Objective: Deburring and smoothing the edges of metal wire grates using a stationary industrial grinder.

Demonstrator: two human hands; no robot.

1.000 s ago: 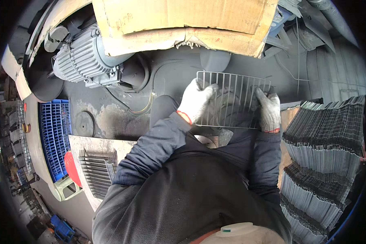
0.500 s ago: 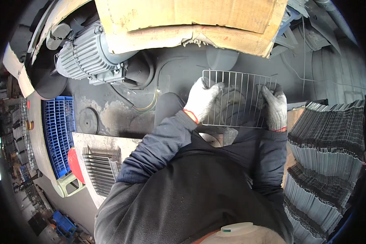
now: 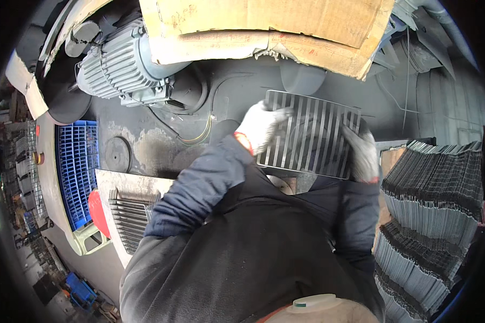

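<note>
A rectangular wire rack of thin parallel metal bars is held up in front of me, its bars smeared by motion. My left hand, in a grey-white knit glove with a red cuff, grips the rack's left side with the thumb over the bars. On the right side, my gloved right hand closes on the rack's edge; some of its fingers are hidden behind the wires. Below and behind the rack are my knees and dark machine parts.
Tall stacks of wire racks stand at my right. At my left, several racks lie on a pale board, beside a blue plastic crate. Ahead are a finned electric motor and a torn cardboard sheet overhanging the machine.
The rack has tilted slightly clockwise and its bars now look blurred. Both hands still hold it, the left slightly further left and the right a little lower.
</note>
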